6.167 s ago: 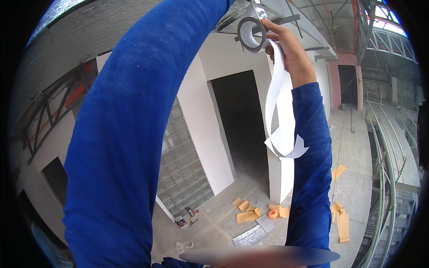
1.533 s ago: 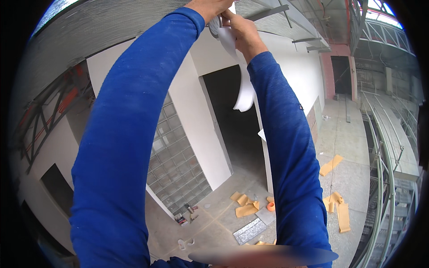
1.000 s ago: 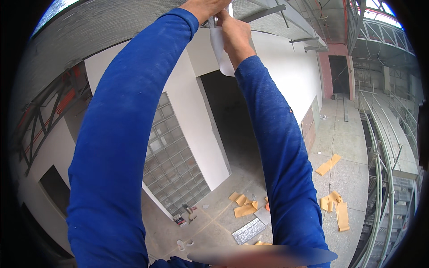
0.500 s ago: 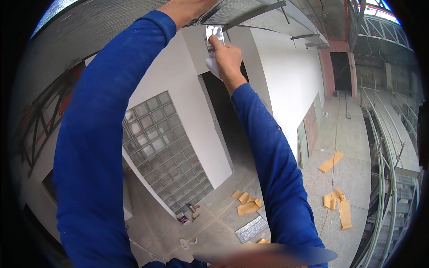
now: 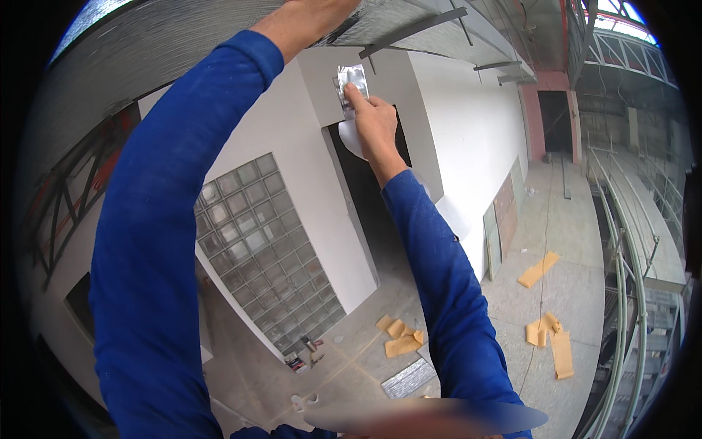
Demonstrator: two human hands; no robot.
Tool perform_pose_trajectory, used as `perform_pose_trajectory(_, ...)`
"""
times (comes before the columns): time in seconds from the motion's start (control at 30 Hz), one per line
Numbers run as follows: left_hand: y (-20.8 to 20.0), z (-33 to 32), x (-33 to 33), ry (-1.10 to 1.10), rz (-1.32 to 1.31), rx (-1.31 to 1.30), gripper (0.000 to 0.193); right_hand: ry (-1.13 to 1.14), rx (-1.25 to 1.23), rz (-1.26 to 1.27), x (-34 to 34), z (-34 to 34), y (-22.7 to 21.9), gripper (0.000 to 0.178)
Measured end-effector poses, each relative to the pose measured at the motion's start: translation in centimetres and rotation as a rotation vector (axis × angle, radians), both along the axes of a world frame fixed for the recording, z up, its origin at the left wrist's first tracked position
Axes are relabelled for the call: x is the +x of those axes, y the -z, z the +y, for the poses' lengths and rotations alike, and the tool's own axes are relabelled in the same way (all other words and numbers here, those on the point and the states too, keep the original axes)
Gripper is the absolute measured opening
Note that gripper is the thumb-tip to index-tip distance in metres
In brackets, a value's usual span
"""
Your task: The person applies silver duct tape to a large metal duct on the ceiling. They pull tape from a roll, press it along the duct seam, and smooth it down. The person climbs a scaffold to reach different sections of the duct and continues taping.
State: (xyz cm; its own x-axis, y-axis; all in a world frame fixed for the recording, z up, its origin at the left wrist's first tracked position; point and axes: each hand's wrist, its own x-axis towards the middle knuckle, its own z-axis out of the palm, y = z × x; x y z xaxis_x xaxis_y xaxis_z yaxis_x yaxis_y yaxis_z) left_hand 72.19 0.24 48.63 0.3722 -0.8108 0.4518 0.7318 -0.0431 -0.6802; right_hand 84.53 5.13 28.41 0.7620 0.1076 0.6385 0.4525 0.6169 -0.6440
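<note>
A: Where's the foil tape (image 5: 354, 77)?

B: Raised ahead at arm's length, in the right hand (image 5: 374, 123). Silver face upward, bright and creased. Probably the roll seen near edge-on; core not visible. White backing strip (image 5: 351, 139) hangs below it, curling, with the dark doorway (image 5: 369, 212) behind.

A: How would it handle?

B: Light, I'd judge. Foil thin, likely to crease or tear if tugged sideways. Backing limp, slick, apt to swing. Any bared underside would be sticky. Best hold: firm, on the body of the tape, clear of the loose end.

A: Right hand's grip?

B: Closed. Thumb pressed flat on the foil, fingers curled behind and mostly hidden. No gap seen between thumb and tape.

A: And the left hand (image 5: 319, 16)?

B: High, at the upper edge of view, near the foil-faced overhead surface (image 5: 219, 55). Wrist and back of hand show; fingertips cut off. Can't tell how far it's spread, whether it holds anything, or whether it touches that surface.

A: Surroundings?

B: Glass-block panel (image 5: 267, 241) left of the doorway. Brown paper scraps (image 5: 540, 269) and a silvery slab (image 5: 408, 378) on the floor (image 5: 504, 351).
</note>
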Motion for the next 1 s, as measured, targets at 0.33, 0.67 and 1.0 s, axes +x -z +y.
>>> perform_pose_trajectory(0.33, 8.9, 3.1, -11.4, 0.334, 0.122, 0.015, 0.031, -0.143, 0.036, 0.028, -2.8, 2.7, 3.1, 0.060)
perform_pose_trajectory(0.67, 26.0, 6.4, -28.8, 0.295, 0.364, -0.618, 0.038, -0.237, -0.026, -0.209, -12.7, 8.9, 7.4, 0.055)
perform_pose_trajectory(1.0, 46.1, 14.1, -46.3, 0.527, -0.296, -1.900, 0.037, -0.779, -0.256, -0.312, -30.7, 11.4, 20.2, 0.036)
